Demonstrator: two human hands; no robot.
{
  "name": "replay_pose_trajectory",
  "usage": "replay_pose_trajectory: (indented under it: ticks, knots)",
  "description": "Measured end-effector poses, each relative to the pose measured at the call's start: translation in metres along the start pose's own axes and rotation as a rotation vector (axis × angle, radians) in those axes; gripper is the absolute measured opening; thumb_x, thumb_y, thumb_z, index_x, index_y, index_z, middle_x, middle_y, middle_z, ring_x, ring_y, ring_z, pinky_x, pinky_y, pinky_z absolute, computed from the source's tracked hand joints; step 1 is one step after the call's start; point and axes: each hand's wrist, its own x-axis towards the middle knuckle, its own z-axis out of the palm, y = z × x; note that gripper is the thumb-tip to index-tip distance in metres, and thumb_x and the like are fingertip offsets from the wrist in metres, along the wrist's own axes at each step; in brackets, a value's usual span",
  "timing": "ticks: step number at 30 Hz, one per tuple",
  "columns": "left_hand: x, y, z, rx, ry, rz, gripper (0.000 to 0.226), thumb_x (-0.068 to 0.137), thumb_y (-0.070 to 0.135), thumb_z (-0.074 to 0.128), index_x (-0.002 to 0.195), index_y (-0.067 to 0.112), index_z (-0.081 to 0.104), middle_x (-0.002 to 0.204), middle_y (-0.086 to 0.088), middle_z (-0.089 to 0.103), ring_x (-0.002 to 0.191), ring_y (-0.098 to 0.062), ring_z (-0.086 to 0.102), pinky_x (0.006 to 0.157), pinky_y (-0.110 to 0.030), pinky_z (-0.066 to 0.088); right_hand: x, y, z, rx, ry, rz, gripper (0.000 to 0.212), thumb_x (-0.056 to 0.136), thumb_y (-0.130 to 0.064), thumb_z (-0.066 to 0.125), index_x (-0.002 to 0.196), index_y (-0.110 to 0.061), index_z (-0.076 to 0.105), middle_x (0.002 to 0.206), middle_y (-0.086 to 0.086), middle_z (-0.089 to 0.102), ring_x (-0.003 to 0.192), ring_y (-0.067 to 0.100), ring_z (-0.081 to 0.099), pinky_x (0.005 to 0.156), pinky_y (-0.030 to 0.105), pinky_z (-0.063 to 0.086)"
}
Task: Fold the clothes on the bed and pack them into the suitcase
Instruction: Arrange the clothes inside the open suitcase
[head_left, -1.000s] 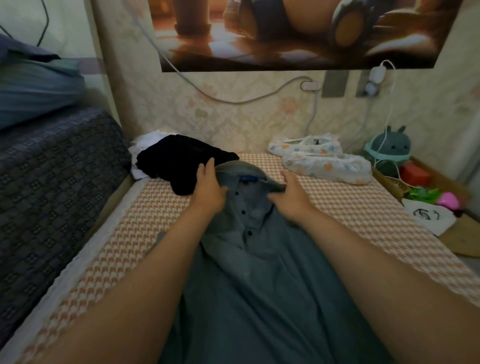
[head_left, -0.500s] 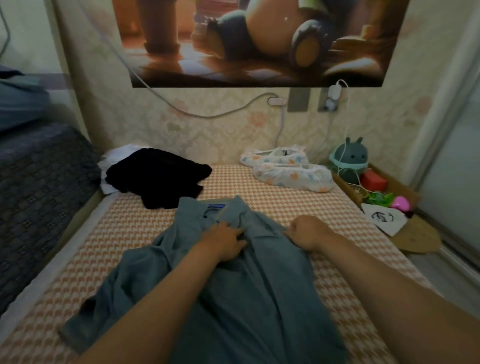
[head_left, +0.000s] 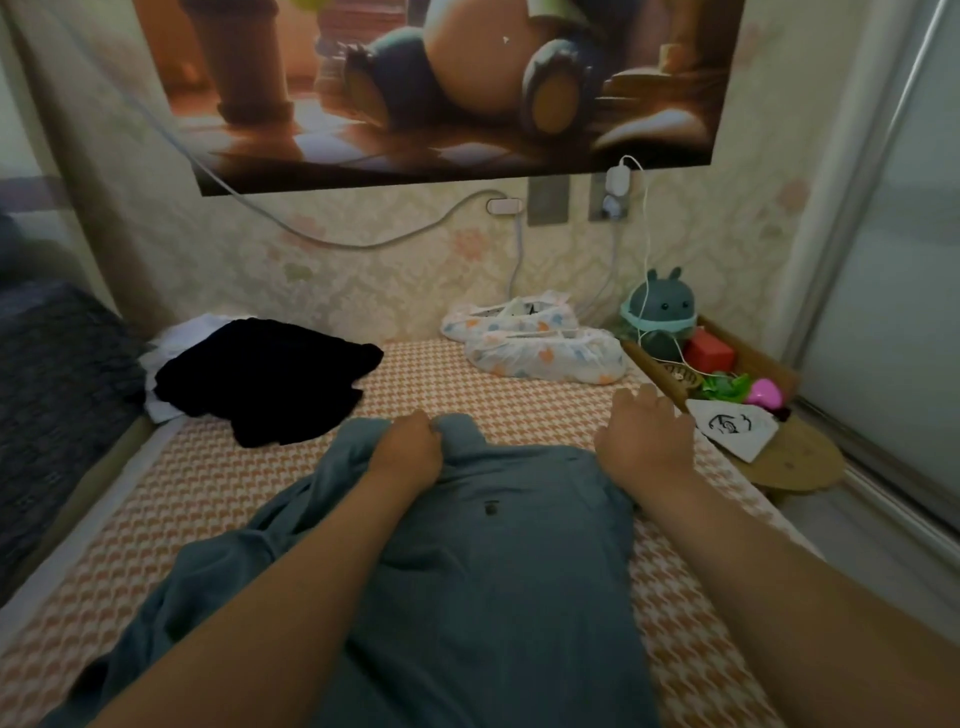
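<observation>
A grey-blue shirt (head_left: 493, 561) lies spread on the bed (head_left: 208, 483), which has an orange and white houndstooth cover. My left hand (head_left: 410, 449) grips the shirt's far edge with curled fingers. My right hand (head_left: 641, 439) rests flat with straight fingers at the shirt's right far corner, partly on the bed cover. A black garment (head_left: 270, 379) lies on a white one (head_left: 171, 338) at the far left of the bed. No suitcase is in view.
Two patterned white shoe covers (head_left: 540, 348) lie at the head of the bed. A wooden tray (head_left: 727, 364) with a plush toy, red box and pink object stands at the right. A dark blanket (head_left: 57, 395) runs along the left. A sliding door (head_left: 893, 291) is at right.
The shirt has been turned over or folded, so the collar and buttons are hidden. My left hand moved to grip its far edge. My right hand opened and moved right.
</observation>
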Motion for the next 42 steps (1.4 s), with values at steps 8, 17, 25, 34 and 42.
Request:
replay_pose_trajectory:
  ticks: [8, 17, 25, 34, 42]
  knots:
    - [0.049, 0.019, 0.009, 0.075, 0.090, -0.082, 0.025, 0.098, 0.026, 0.047, 0.100, 0.008, 0.065, 0.110, -0.014, 0.066, 0.092, -0.030, 0.061, 0.076, -0.039, 0.048, 0.007, 0.005, 0.016, 0.438, -0.196, 0.021, 0.033, 0.101, -0.041, 0.044, 0.099, -0.012, 0.060, 0.109, 0.013, 0.066, 0.092, 0.028, 0.060, 0.077, 0.034, 0.045]
    - [0.075, 0.015, 0.016, -0.318, -0.086, -0.049, 0.077, 0.096, 0.024, 0.059, 0.155, 0.010, 0.011, 0.161, -0.016, 0.007, 0.146, -0.034, 0.019, 0.113, -0.043, 0.029, 0.010, 0.001, 0.019, 0.112, 0.266, -0.111, 0.072, 0.079, -0.030, 0.067, 0.141, -0.021, 0.033, 0.138, 0.013, 0.041, 0.126, 0.033, 0.040, 0.105, 0.050, 0.034]
    - [0.014, -0.009, 0.004, -0.216, -0.063, 0.281, 0.045, 0.097, 0.007, 0.049, 0.141, 0.004, 0.041, 0.145, -0.016, 0.042, 0.131, -0.031, 0.043, 0.108, -0.036, 0.034, -0.005, -0.049, 0.020, -0.066, -0.436, -0.501, 0.049, 0.100, -0.043, 0.039, 0.147, -0.032, 0.040, 0.155, 0.003, 0.038, 0.137, 0.027, 0.041, 0.112, 0.047, 0.033]
    - [-0.092, -0.131, -0.067, 0.010, 0.079, 0.080, 0.020, 0.094, 0.024, 0.055, 0.113, 0.017, 0.058, 0.113, -0.011, 0.055, 0.103, -0.031, 0.055, 0.085, -0.039, 0.045, -0.070, -0.149, -0.027, 0.239, -0.385, -0.694, 0.039, 0.099, -0.033, 0.049, 0.137, -0.024, 0.055, 0.140, 0.006, 0.054, 0.122, 0.028, 0.053, 0.101, 0.039, 0.044]
    - [-0.174, -0.175, -0.120, -0.199, -0.148, 0.099, 0.017, 0.083, 0.016, 0.073, 0.086, 0.033, 0.069, 0.090, 0.008, 0.071, 0.083, -0.003, 0.063, 0.080, -0.023, 0.050, -0.155, -0.217, -0.037, 0.396, -0.547, -0.900, 0.038, 0.086, -0.013, 0.062, 0.123, -0.023, 0.062, 0.118, 0.004, 0.064, 0.107, 0.027, 0.060, 0.087, 0.038, 0.050]
